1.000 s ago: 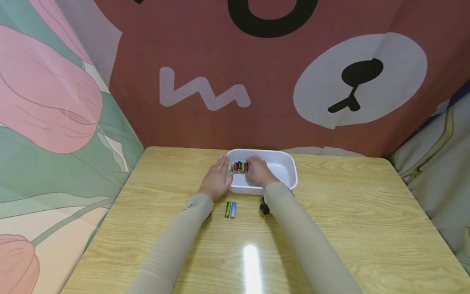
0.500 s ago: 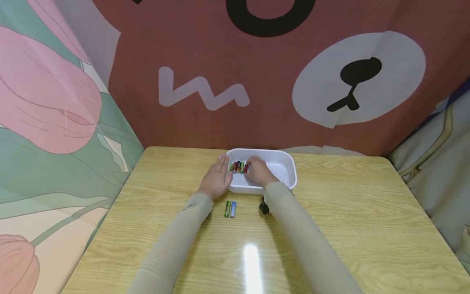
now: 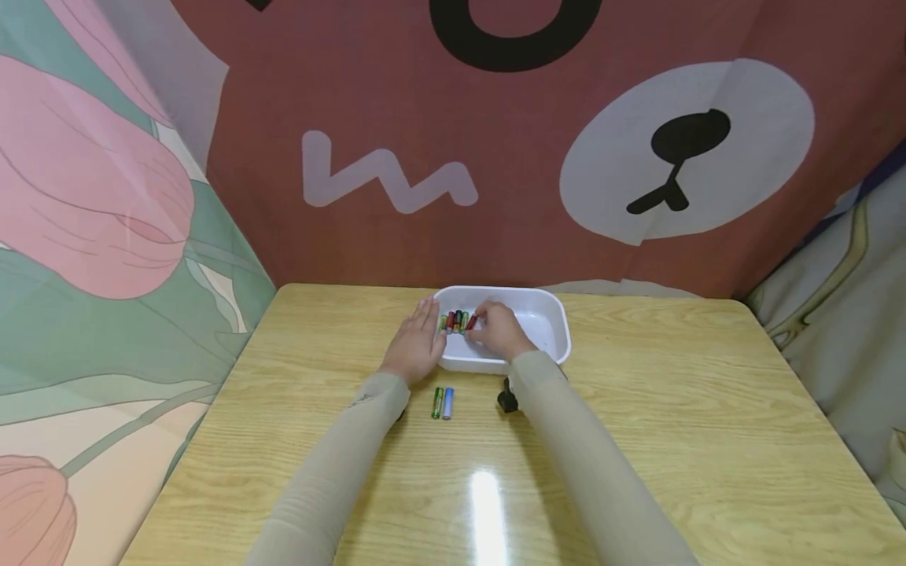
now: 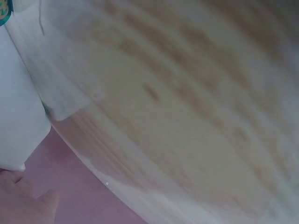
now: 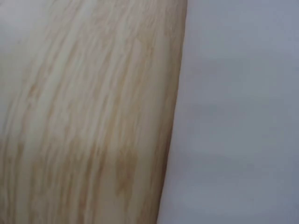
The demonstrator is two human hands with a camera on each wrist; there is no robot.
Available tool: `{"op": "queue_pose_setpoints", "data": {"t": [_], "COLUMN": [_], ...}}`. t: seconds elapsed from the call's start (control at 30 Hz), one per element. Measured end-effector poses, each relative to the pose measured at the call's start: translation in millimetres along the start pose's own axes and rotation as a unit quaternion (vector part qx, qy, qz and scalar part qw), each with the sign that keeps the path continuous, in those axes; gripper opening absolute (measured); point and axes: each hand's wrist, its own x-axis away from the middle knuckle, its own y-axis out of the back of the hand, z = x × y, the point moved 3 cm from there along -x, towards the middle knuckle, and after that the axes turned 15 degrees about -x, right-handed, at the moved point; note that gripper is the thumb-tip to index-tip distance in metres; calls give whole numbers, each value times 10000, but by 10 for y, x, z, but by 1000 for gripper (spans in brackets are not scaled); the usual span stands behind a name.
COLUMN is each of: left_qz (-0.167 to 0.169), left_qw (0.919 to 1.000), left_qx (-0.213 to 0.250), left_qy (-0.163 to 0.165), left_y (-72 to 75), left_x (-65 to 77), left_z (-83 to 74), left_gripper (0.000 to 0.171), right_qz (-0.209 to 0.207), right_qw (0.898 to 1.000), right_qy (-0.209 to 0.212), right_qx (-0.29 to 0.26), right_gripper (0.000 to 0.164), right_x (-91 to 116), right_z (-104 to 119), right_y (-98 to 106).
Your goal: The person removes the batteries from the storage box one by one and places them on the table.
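A white plastic tray (image 3: 541, 296) stands near the table's back edge, with a row of several batteries (image 3: 457, 321) in its left part. My left hand (image 3: 414, 343) lies along the tray's left rim, fingers straight; in the left wrist view part of the hand (image 4: 28, 203) shows beside the white tray wall (image 4: 21, 107). Inside the tray, my right hand (image 3: 501, 330) pinches a red battery (image 3: 472, 322) at the row's right end, which now tilts away from the others. The right wrist view catches only the tray wall (image 5: 233, 112) and wood, no fingers.
On the wooden table (image 3: 672, 409), in front of the tray, lie a green battery (image 3: 438, 402) and a light blue battery (image 3: 448, 403) side by side. A black wrist-worn device (image 3: 507, 397) shows under the right sleeve. A printed curtain (image 3: 396, 244) hangs behind the table.
The red battery at the row's right end has gone from standing in line to tilting, with my right fingers at it. My left hand has stayed on the rim.
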Motion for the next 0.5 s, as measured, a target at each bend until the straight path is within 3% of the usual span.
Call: {"op": "queue_pose_setpoints", "data": {"t": [0.5], "left_qz": [-4], "left_qw": [10000], "left_qx": [11], "left_qy": [50], "left_y": [10], "left_x": [11], "left_z": [-13], "left_gripper": [66], "right_qz": [-169], "right_qw": [9990], "right_qy": [-139], "right_qx": [-390], "right_gripper": [44], "right_x": [32], "right_z": [16], "right_y": [25]}}
